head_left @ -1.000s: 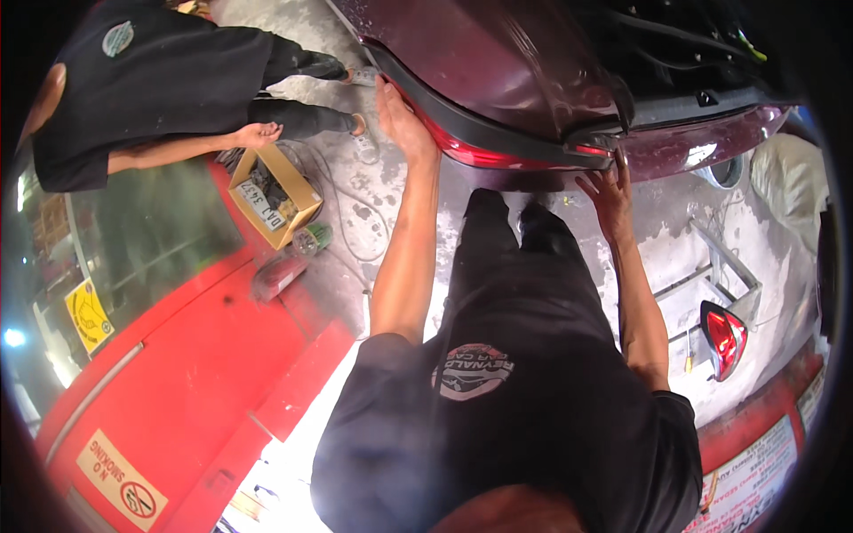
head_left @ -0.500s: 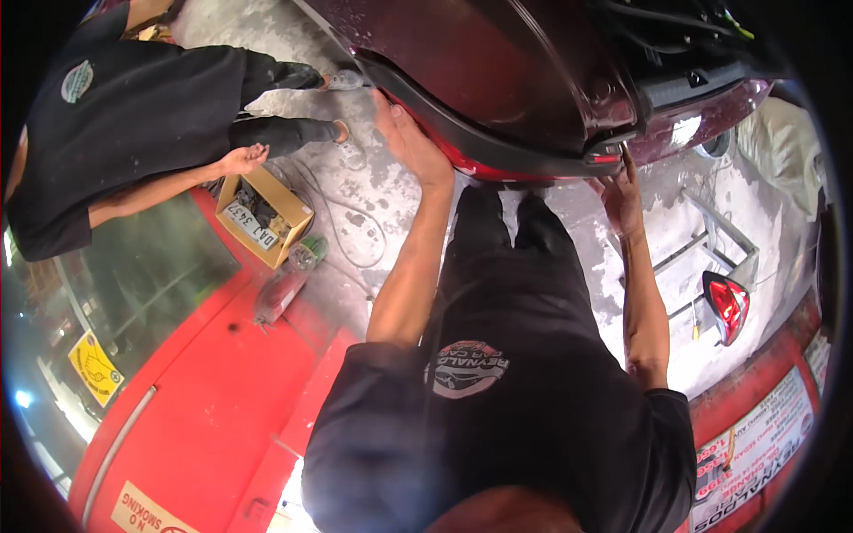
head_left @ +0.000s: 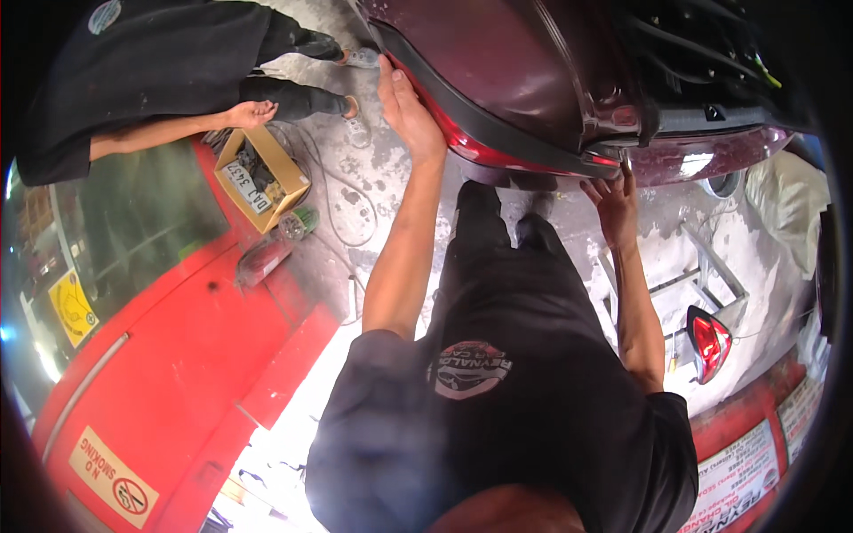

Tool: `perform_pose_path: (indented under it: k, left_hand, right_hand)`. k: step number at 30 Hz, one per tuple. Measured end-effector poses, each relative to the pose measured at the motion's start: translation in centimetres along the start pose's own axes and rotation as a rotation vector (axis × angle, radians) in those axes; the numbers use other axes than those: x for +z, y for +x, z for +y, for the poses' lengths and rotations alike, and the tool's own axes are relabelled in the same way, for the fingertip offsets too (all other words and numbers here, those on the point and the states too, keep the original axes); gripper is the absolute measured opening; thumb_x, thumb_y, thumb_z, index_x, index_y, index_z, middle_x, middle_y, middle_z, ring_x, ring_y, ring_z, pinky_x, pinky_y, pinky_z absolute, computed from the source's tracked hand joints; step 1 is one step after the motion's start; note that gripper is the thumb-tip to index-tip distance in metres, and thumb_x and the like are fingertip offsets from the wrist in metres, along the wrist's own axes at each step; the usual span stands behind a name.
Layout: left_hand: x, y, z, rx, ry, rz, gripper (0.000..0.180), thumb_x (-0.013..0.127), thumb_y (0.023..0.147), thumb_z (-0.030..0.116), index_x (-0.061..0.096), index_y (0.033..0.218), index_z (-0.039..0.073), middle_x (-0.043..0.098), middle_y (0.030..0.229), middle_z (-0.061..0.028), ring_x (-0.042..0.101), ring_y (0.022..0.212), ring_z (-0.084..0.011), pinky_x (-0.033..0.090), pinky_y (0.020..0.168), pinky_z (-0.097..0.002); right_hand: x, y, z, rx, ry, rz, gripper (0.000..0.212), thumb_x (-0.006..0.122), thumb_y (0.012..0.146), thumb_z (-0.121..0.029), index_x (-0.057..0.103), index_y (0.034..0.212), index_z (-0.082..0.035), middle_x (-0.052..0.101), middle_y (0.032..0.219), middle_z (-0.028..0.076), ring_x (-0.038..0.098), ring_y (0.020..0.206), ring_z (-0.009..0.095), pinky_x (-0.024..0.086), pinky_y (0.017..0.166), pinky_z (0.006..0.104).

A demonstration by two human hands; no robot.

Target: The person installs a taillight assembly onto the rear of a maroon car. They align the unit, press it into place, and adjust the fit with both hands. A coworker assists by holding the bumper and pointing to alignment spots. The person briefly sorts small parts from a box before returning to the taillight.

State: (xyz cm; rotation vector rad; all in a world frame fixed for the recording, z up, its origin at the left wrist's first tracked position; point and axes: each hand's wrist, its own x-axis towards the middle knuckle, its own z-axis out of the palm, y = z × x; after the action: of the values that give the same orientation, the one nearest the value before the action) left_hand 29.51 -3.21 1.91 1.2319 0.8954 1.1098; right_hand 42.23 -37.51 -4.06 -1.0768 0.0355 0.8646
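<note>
A red tail light (head_left: 493, 153) with a black upper edge sits at the rear corner of a dark red car (head_left: 498, 58). My left hand (head_left: 413, 115) lies along its left end, fingers stretched out and palm against the outer side. At the other end of the light is my right hand (head_left: 615, 206), its fingers spread and pointing up. One right fingertip reaches the light's tip; the others stand apart below it. Whatever lies behind the light is hidden.
Another person (head_left: 178, 71) stands at the left. Beside them are a cardboard box (head_left: 284, 173) holding a plate, and a plastic bottle (head_left: 300, 222). A red vehicle (head_left: 178, 355) fills the lower left. At right are a metal frame (head_left: 706, 266) and a second tail light (head_left: 711, 345).
My right hand has dropped slightly from the light's tip, with its fingers spreading. My left hand stays against the light. In the picture, the other person has shifted upward.
</note>
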Motion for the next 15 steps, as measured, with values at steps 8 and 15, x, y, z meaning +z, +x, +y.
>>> perform_pose_path:
  k: [8,15]
  left_hand:
    - [0.1,-0.2,0.4,0.104,0.156,0.017,0.056,0.041,0.112,0.031,0.046,0.148,-0.011,0.053,0.148,-0.0221,0.050,0.136,-0.0293,0.038,0.115,-0.0355]
    - [-0.7,-9.9,-1.3,-0.021,0.156,0.219,0.054,0.035,0.112,0.033,0.050,0.146,-0.006,0.048,0.153,-0.0211,0.045,0.142,-0.0321,0.033,0.118,-0.0401]
  right_hand:
    - [1.7,-0.9,0.3,-0.061,-0.144,-0.009,0.074,0.051,0.107,-0.046,0.014,0.165,-0.017,0.047,0.151,0.016,0.058,0.130,0.035,0.053,0.103,0.0506]
    - [-2.4,0.5,-2.0,-0.195,-0.741,-0.061,0.065,0.053,0.108,-0.044,0.036,0.160,-0.009,0.065,0.127,0.018,0.069,0.109,0.024,0.059,0.088,0.0374]
